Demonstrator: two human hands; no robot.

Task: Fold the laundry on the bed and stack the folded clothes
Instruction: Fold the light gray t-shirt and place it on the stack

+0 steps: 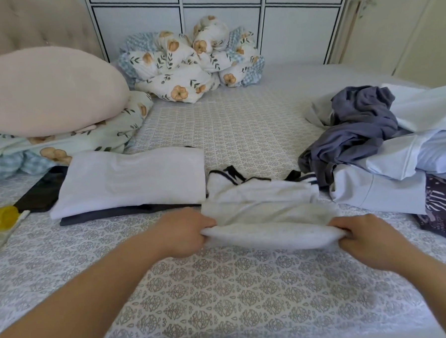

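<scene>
A white garment with black trim (262,208) lies on the patterned bed (223,298) in front of me. Its near edge is raised off the sheet. My left hand (186,232) grips the left end of that edge, and my right hand (362,239) grips the right end. To the left sits a folded stack: a white piece (132,178) on top of a dark one (121,213). On the right is a loose heap of unfolded laundry, with a grey-purple garment (354,131) over pale blue ones (410,159).
A pink pillow (47,90) and floral bedding (190,59) lie at the back left. A yellow object (1,218) and a dark flat item (41,191) sit at the left edge. A dark patterned cloth (441,206) is far right. White cabinets (221,13) stand behind the bed.
</scene>
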